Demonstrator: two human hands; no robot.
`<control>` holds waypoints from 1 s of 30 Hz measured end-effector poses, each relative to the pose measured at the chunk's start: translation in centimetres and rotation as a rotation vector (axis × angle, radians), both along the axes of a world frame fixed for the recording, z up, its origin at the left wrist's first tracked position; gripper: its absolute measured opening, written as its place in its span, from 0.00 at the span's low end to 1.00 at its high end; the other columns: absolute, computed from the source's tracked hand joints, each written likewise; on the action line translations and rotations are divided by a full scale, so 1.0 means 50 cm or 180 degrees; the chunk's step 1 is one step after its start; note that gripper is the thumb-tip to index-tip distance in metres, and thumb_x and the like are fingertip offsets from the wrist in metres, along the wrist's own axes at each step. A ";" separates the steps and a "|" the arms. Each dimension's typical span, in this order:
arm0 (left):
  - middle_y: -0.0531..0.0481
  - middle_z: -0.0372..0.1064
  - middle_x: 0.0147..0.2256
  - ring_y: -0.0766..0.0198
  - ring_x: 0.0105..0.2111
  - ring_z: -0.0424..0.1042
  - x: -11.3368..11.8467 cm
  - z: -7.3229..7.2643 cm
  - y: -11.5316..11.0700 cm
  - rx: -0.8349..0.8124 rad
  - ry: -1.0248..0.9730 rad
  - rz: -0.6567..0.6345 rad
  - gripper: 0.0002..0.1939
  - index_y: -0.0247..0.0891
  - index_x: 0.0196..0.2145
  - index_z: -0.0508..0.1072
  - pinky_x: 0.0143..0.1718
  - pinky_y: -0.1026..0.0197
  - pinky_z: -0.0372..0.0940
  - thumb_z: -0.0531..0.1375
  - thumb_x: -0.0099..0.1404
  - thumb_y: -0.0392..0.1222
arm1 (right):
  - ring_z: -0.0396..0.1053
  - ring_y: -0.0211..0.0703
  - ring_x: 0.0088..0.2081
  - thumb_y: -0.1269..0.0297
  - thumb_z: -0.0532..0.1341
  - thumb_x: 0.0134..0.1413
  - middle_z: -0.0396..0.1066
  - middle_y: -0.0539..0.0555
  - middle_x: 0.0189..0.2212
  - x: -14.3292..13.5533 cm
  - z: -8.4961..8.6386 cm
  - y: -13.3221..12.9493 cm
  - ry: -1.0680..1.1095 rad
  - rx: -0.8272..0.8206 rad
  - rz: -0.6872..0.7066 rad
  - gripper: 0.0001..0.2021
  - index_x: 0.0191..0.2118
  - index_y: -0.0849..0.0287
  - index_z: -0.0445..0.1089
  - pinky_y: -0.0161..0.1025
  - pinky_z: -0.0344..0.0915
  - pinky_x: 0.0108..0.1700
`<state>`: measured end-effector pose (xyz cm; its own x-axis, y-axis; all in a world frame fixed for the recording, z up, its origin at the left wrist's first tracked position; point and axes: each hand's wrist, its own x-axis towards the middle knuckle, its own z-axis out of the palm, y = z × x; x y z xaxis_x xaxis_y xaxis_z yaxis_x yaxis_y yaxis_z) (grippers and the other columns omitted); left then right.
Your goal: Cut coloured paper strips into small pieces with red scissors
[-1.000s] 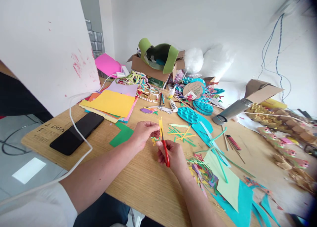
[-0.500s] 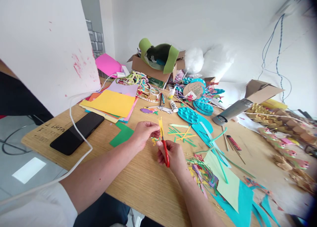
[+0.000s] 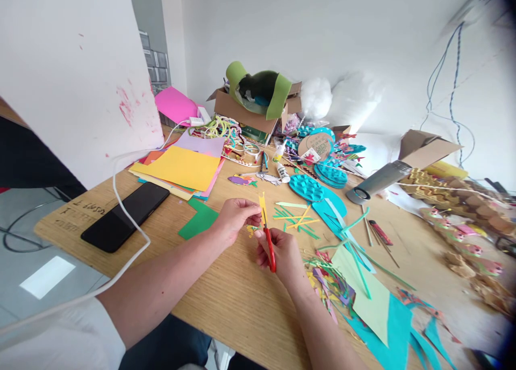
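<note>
My left hand [image 3: 237, 219] pinches a small yellow paper strip [image 3: 262, 202] that stands upright above the table's middle. Red-handled scissors [image 3: 270, 251] are in my right hand [image 3: 282, 254], their blades pointing up along the strip. Both hands are close together, fingertips nearly meeting. Tiny yellow and green scraps [image 3: 250, 231] lie beneath them. Right of the strip, thin green and yellow paper strips [image 3: 298, 217] lie crossed on the table. A green paper piece [image 3: 197, 219] rests left of my left hand, partly behind the wrist.
A black phone [image 3: 126, 216] lies at the left under a white cable [image 3: 147, 238]. Coloured sheets [image 3: 181, 168] are stacked behind it. Glue bottles [image 3: 282, 172], blue shapes [image 3: 306, 188] and a grey flask [image 3: 379, 182] stand or lie farther back. Coloured scraps [image 3: 330, 286] lie beside my right forearm.
My left hand and the yellow strip have shifted very slightly to the right. The scissors and my right hand look almost unmoved.
</note>
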<state>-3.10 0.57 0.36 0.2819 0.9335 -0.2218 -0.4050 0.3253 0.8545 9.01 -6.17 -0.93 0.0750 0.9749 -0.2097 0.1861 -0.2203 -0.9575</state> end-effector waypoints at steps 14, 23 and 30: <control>0.50 0.69 0.20 0.69 0.20 0.68 0.001 0.005 0.001 0.0128 0.0125 0.0043 0.06 0.31 0.21 0.72 0.25 0.65 0.64 0.65 0.49 0.36 | 0.64 0.36 0.11 0.42 0.65 0.43 0.68 0.49 0.13 0.002 0.001 0.001 0.0032 -0.0016 -0.0037 0.23 0.20 0.58 0.60 0.29 0.58 0.12; 0.51 0.68 0.18 0.70 0.19 0.67 0.001 0.006 -0.001 0.0234 0.0210 0.0021 0.05 0.31 0.20 0.71 0.24 0.65 0.63 0.63 0.49 0.35 | 0.64 0.36 0.11 0.44 0.65 0.43 0.67 0.48 0.12 0.001 0.004 0.000 0.0058 -0.0064 -0.0025 0.23 0.20 0.58 0.60 0.28 0.57 0.12; 0.52 0.68 0.18 0.70 0.19 0.66 0.003 0.004 0.000 0.0264 0.0304 -0.0016 0.04 0.31 0.21 0.71 0.24 0.66 0.63 0.62 0.49 0.34 | 0.65 0.36 0.12 0.45 0.65 0.45 0.68 0.49 0.13 0.006 -0.004 0.001 0.0064 0.0055 0.0012 0.22 0.21 0.59 0.62 0.28 0.57 0.12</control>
<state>-2.95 0.58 0.57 0.2679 0.9483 -0.1701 -0.3190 0.2539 0.9131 9.29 -6.14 -1.15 0.0673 0.9786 -0.1943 0.1676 -0.2031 -0.9647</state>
